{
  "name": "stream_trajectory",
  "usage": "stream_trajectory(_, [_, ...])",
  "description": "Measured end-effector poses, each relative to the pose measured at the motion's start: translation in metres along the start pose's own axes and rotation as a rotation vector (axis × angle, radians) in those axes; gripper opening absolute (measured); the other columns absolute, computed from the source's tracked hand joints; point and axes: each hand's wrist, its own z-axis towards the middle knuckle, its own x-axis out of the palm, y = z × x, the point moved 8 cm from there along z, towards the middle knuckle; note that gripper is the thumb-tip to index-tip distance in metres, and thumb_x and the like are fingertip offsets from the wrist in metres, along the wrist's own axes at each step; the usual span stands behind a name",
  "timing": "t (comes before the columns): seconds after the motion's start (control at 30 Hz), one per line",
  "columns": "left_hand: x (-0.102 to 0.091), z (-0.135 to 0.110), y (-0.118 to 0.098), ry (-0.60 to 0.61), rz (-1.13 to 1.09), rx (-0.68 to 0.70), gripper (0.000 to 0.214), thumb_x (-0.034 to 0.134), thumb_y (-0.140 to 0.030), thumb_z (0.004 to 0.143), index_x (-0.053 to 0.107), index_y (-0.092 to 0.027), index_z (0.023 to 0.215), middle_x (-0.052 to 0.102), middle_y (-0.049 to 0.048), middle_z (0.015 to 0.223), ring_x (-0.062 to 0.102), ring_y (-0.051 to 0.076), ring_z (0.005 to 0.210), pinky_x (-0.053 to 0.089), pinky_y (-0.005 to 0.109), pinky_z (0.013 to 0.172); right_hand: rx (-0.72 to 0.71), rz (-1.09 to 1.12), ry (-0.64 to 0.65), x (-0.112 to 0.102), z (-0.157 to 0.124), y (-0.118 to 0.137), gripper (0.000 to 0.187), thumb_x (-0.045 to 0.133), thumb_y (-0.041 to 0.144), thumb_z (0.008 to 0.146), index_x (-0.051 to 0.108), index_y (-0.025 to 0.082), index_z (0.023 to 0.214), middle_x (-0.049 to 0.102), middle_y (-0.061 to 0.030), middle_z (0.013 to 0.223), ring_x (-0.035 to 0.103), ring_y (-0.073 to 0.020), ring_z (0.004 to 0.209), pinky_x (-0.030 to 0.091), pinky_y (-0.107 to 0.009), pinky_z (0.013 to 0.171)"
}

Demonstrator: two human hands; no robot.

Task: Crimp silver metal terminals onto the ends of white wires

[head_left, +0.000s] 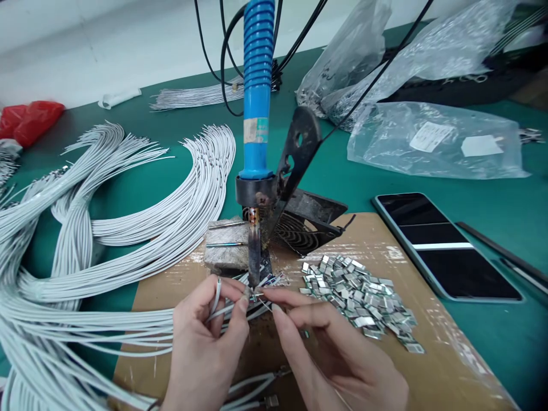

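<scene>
Your left hand [209, 339] pinches a white cable [217, 294], end pointing right, just under the iron tip [254, 268], inside the board [432, 322]'s far edge; your right hand [336, 345], opposite, pinches a thin wire [266, 306].

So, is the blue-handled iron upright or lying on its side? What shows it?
The iron is upright: its blue handle points up, its dark tip down.

Bag labels [431, 137] and handle sticker [256, 130]: no legible text
</scene>
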Motion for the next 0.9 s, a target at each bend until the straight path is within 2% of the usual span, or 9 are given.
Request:
stream_trajectory(0.13, [-0.001,-0.003,0.004,0.002,-0.040,-0.008,0.015,0.077,-0.015,0.074,0.069,-0.023,0.065,0.074,-0.0022,0.077,0.069,0.013,0.076,0.052,0.014,0.069,0.062,-0.015,-0.139,-0.039,0.011,-0.015,0.015,0.074,0.034,0.099,0.074,0.028,0.085,0.077,0.0023,0.079,0.075,-0.0098,0.073,0.059,-0.009,0.071])
stream_trajectory(0.2, [-0.001,-0.004,0.005,0.016,-0.051,-0.019,0.015,0.078,-0.015,0.074,0.069,-0.022,0.064,0.073,-0.0016,0.077,0.069,0.013,0.077,0.053,0.014,0.070,0.016,0.263,-0.107,-0.058,0.020,-0.021,0.030,0.071,0.044,0.099,0.077,0.028,0.074,0.075,0.0020,0.072,0.077,-0.0135,0.076,0.064,-0.015,0.077])
stream_trajectory(0.27, [-0.001,-0.006,0.006,0.042,-0.053,-0.035,0.015,0.078,-0.016,0.074,0.069,-0.022,0.064,0.072,-0.0007,0.076,0.069,0.014,0.077,0.053,0.015,0.069,0.105,0.412,-0.059,-0.072,0.026,-0.036,0.047,0.056,0.058,0.103,0.089,0.026,0.093,0.086,-0.0054,0.091,0.083,-0.0196,0.087,0.067,-0.025,0.087])
stream_trajectory(0.4, [-0.001,-0.015,0.014,0.102,-0.001,-0.105,0.016,0.083,-0.019,0.071,0.069,-0.021,0.064,0.075,0.0023,0.079,0.067,0.017,0.077,0.048,0.017,0.061,0.132,0.220,-0.023,-0.089,0.021,-0.041,0.050,0.055,0.058,0.102,0.091,0.028,0.085,0.079,-0.0065,0.062,0.074,-0.0191,0.054,0.064,-0.025,0.051])
stream_trajectory(0.47, [0.000,-0.023,0.026,0.180,-0.003,-0.158,0.018,0.086,-0.024,0.073,0.070,-0.021,0.065,0.075,0.0031,0.080,0.065,0.017,0.074,0.046,0.019,0.060,0.110,-0.010,-0.006,-0.089,0.012,-0.039,0.037,0.067,0.050,0.099,0.089,0.026,0.082,0.076,-0.0048,0.061,0.070,-0.0179,0.052,0.059,-0.023,0.046])
stream_trajectory(0.53, [0.002,-0.033,0.043,0.297,-0.050,-0.232,0.022,0.087,-0.033,0.078,0.071,-0.020,0.069,0.075,0.0038,0.081,0.062,0.015,0.067,0.044,0.020,0.058,0.010,-0.265,0.058,-0.081,0.005,-0.033,0.018,0.076,0.037,0.094,0.087,0.024,0.087,0.078,-0.0043,0.073,0.072,-0.0183,0.061,0.059,-0.022,0.053])
stream_trajectory(0.67, [0.005,-0.049,0.072,0.512,-0.065,-0.330,0.036,0.082,-0.050,0.087,0.075,-0.017,0.074,0.075,0.0061,0.079,0.058,0.012,0.057,0.040,0.021,0.055,-0.278,-0.555,0.271,-0.052,-0.004,-0.025,0.007,0.072,0.023,0.096,0.078,0.024,0.100,0.077,-0.0037,0.082,0.072,-0.0170,0.065,0.060,-0.023,0.058])
stream_trajectory(0.73, [0.003,-0.050,0.074,0.540,-0.084,-0.304,0.034,0.084,-0.049,0.086,0.079,-0.018,0.074,0.077,0.0077,0.083,0.065,0.016,0.068,0.046,0.022,0.063,-0.340,-0.615,0.323,-0.043,-0.004,-0.026,0.012,0.069,0.022,0.097,0.076,0.023,0.107,0.074,-0.0026,0.080,0.072,-0.0174,0.065,0.060,-0.026,0.061])
stream_trajectory(0.9, [-0.002,-0.046,0.073,0.469,-0.235,-0.372,0.026,0.094,-0.044,0.078,0.083,-0.020,0.073,0.079,0.0062,0.091,0.070,0.017,0.080,0.053,0.021,0.073,-0.352,-0.713,0.410,-0.033,-0.010,-0.027,0.013,0.065,0.016,0.093,0.067,0.025,0.084,0.062,0.0057,0.058,0.062,-0.0134,0.044,0.049,-0.023,0.046])
